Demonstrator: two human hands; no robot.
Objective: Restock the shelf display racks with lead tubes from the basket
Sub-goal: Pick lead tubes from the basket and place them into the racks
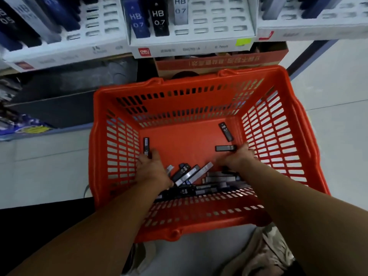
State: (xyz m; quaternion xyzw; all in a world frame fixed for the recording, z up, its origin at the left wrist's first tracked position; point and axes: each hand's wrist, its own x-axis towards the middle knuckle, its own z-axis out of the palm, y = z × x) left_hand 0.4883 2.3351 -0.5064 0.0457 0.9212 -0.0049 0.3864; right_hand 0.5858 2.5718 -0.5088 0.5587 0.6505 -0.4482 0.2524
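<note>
- The pale floor (49, 166) of a shop aisle carried an orange basket (278, 136), set just below the shelf.
- Nearest, a heap of lead tubes (191, 176) lay against the basket's near wall. They looked like small, light, stiff plastic cases, smooth and probably slippery, each best pinched across its long flat sides.
- The left grip (152, 166) lay over the near end of a black tube (146, 145) by the left wall. Its fingers were hidden, so a hold could not be told.
- The right grip (236, 159) met the end of a flat-lying tube (225, 148). Whether it had closed could not be told either.
- Farther off, the white display rack (209, 22) showed empty slots beside standing HB 0.7 tubes (159, 18).
</note>
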